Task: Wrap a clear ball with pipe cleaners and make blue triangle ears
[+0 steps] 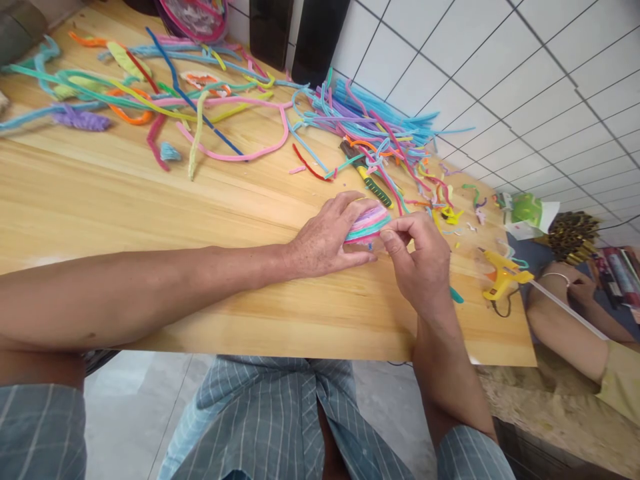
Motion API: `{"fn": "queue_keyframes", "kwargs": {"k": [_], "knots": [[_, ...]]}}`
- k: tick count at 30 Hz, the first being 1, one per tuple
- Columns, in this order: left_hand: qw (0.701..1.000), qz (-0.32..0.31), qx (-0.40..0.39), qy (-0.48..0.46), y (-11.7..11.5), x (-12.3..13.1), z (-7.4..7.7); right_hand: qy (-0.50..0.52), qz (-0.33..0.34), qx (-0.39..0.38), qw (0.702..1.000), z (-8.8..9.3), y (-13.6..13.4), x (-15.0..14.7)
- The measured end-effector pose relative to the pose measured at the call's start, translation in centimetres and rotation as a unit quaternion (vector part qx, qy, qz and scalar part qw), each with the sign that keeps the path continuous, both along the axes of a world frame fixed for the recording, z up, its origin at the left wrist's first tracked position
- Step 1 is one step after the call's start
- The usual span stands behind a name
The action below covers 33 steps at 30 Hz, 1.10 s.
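A rounded piece of pipe cleaners [369,223], striped lilac, pink and turquoise, sits low over the wooden table [240,200]. My left hand [333,233] grips it from the left, with the fingers over the top and the thumb along the near side. At its right end, my right hand [417,257] pinches the edge between thumb and forefinger. Whatever strand lies in that pinch is too small to make out. Just beyond the piece lie pliers with yellow and dark green handles [375,187].
A heap of pipe cleaners [370,123] lies against the tiled wall [450,53], with loose strands [240,157] spread to the left. A yellow glue gun [505,273] rests at the right. Another person's arm [565,327] is beyond the table's right edge.
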State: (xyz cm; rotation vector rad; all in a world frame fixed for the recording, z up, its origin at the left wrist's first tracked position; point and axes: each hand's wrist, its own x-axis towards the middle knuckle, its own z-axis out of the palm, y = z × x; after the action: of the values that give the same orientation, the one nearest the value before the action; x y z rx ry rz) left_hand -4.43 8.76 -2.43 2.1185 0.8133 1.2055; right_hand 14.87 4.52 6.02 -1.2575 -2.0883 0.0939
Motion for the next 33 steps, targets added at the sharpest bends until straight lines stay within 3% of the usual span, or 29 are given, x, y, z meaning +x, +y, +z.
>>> {"fn": "queue_keyframes", "kwargs": {"k": [7,12,17,33], "knots": [[1.0,-0.002,-0.001,-0.009,0.1,0.1,-0.1,-0.009,-0.026,0.006,1.0,0.3,-0.2,-0.2],[1.0,-0.006,0.016,-0.014,0.1,0.0,-0.1,-0.003,-0.027,0.073,0.997,0.5,-0.8,0.3],[1.0,-0.002,0.022,-0.01,0.1,0.0,-0.3,-0.073,-0.009,0.119,0.99,0.3,-1.4,0.7],[1.0,-0.008,0.01,-0.026,0.3,-0.1,-0.1,-0.123,0.021,0.133,0.983,-1.0,-2.2,1.6]]}}
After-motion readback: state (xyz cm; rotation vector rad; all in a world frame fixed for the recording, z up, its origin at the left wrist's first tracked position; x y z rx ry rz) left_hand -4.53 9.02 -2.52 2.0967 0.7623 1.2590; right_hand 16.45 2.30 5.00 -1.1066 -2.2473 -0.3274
